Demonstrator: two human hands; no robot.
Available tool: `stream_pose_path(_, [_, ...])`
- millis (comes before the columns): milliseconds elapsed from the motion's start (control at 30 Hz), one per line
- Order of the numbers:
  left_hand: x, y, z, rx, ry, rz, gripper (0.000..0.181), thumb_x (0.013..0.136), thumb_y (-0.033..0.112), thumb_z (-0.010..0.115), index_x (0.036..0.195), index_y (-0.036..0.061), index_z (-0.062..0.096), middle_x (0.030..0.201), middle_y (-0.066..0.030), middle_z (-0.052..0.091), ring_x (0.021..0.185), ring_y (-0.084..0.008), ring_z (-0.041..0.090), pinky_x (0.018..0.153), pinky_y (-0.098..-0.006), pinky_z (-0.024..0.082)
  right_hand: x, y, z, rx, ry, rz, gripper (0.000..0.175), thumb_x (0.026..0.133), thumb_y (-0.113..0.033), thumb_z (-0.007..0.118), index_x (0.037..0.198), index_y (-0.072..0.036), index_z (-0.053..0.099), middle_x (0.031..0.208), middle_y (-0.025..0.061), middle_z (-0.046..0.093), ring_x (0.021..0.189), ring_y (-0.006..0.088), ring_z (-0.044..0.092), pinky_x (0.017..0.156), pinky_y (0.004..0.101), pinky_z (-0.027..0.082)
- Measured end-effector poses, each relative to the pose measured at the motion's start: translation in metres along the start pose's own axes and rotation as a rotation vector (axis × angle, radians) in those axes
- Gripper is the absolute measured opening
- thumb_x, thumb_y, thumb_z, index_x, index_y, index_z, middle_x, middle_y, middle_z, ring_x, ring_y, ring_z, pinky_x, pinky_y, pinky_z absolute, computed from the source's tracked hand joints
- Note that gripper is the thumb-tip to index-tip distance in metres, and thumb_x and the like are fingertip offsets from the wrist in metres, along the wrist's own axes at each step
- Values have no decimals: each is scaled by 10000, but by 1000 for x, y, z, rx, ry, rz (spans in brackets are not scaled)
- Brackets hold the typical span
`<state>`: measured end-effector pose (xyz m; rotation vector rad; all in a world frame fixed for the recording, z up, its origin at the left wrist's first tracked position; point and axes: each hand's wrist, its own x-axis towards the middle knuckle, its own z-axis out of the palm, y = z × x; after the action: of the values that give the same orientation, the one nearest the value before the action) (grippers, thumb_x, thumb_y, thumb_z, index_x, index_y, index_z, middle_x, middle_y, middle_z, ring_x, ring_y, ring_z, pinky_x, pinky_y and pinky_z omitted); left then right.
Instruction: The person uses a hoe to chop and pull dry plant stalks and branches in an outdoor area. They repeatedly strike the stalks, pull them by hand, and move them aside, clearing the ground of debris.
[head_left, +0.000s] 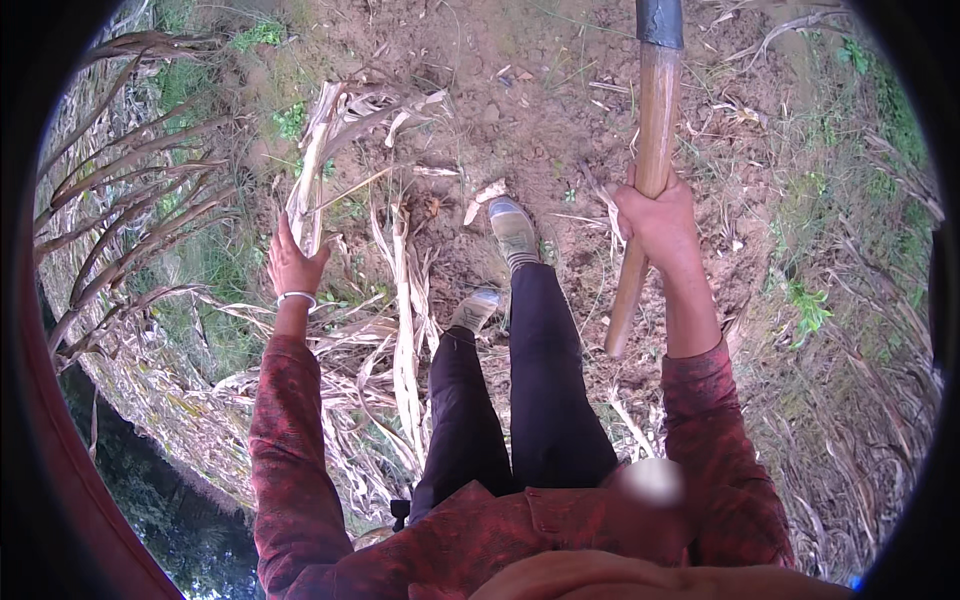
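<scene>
My right hand (661, 217) is wrapped around the wooden handle (660, 105) of a long tool. A dark socket or sleeve (660, 24) covers the handle's upper part, and the tool's head lies beyond the top of the picture. The handle's bare end sticks out below my fist. On the other side, my left hand (295, 259) has its fingers spread, with a bracelet at the wrist. A dry maize stalk (309, 176) runs up from between its thumb and fingers; whether the hand touches it, I cannot tell.
Another pale dry stalk (405, 322) lies beside my left shoe (476, 310); my right shoe (514, 229) is farther forward on reddish soil (517, 142). Dark dry stalks (127, 195) fan out at the left. Weeds (808, 307) and dry stalks (885, 397) line the right.
</scene>
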<state>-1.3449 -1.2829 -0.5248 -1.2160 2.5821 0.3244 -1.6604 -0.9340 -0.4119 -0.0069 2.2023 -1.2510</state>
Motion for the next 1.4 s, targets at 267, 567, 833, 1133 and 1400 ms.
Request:
stream_pose_path(267, [90, 44, 44, -309, -149, -274, 470, 713, 437, 708, 980, 54, 659, 789, -209, 654, 771, -369, 645, 693, -417, 498, 71, 134, 126, -975, -528, 209, 274, 748, -49, 535, 996, 42, 608, 842, 233, 651, 794, 315, 669, 664, 381, 539])
stream_pose_path(567, [-193, -13, 47, 220, -730, -430, 200, 755, 279, 605, 891, 153, 680, 883, -172, 664, 855, -365, 640, 790, -456, 507, -23, 165, 38, -421, -707, 838, 153, 659, -22, 629, 746, 76, 551, 533, 110, 521, 391, 191, 508, 362, 337, 408])
stream_pose_path(833, [-436, -162, -33, 366, -1279, -527, 348, 747, 313, 640, 985, 61, 669, 1040, -179, 642, 1015, -317, 606, 877, -398, 488, -9, 107, -10, -515, -643, 818, 200, 660, -23, 634, 812, 80, 553, 555, 115, 542, 396, 190, 513, 366, 334, 398])
stream_pose_path(1133, [-416, -57, -6, -224, -801, -828, 318, 711, 352, 624, 983, 194, 670, 915, -145, 676, 905, -338, 631, 818, -410, 493, 12, 44, -4, -574, -712, 689, 189, 651, -37, 638, 769, 80, 548, 535, 100, 521, 399, 190, 508, 355, 336, 381])
stream_pose_path(1400, [-216, 73, -42, -989, -352, -580, 231, 821, 154, 626, 1042, 85, 615, 837, -115, 657, 740, -229, 642, 662, -334, 512, 43, -3, 15, -604, -734, 554, 188, 669, -72, 646, 763, 78, 581, 538, 111, 549, 415, 195, 531, 387, 346, 413])
